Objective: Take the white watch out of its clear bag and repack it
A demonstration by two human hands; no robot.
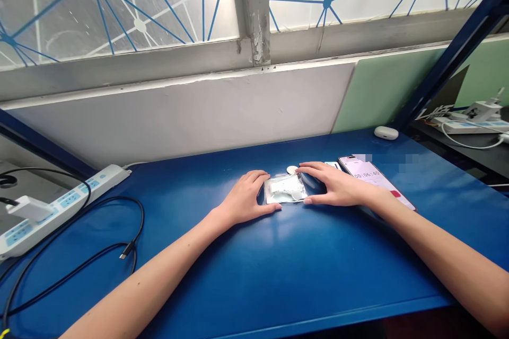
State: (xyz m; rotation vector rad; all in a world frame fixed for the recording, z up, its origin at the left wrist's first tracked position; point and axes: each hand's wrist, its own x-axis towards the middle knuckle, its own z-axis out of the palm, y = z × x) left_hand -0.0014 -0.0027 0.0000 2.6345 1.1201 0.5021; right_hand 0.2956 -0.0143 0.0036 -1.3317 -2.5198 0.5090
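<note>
1. From where I stand, the silvery clear packet (284, 188) lies on the blue table (246, 270), between the two hands; I take it as the clock's centre.
2. The left hand (246, 196) sits at nine o'clock, spread in a loose C: fingertips by the packet's ten o'clock corner, thumb towards seven. Light contact there should steady it without creasing the film.
3. The right hand (330, 183) is at three o'clock, also spread, fingertips at one and thumb at four. I can't tell how firmly either hand presses.
4. A white disc (292, 170) lies just past the packet towards one o'clock, at the right fingertips; I'd lift those fingers rather than drag them, so it isn't nudged.
5. The phone (376, 180) lies at three o'clock, partly under the right forearm; I'd hold that wrist high.
</note>
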